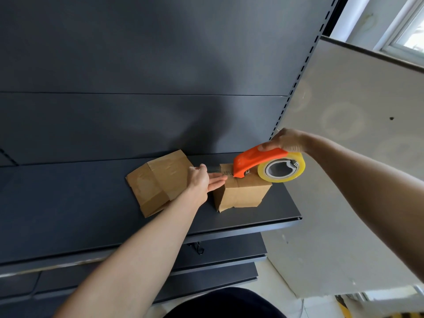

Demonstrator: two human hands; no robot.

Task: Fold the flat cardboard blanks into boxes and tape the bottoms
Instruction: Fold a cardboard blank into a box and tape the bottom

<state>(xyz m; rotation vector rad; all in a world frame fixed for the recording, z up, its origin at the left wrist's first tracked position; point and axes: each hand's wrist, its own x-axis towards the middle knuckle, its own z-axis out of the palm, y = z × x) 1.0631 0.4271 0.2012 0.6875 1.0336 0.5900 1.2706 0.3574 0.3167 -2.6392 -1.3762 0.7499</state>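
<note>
A small brown cardboard box stands on the dark shelf, its upper face showing a flap seam. My right hand grips an orange tape dispenser with a roll of clear tape; the dispenser's front edge rests on top of the box. My left hand lies flat against the box's left upper edge, fingers stretched out over a strip of tape. A flat cardboard blank lies on the shelf just left of the box, partly under my left wrist.
The shelf has a dark back panel and a front lip. Lower shelves step down below it. A pale wall board stands to the right, and a window is at the top right.
</note>
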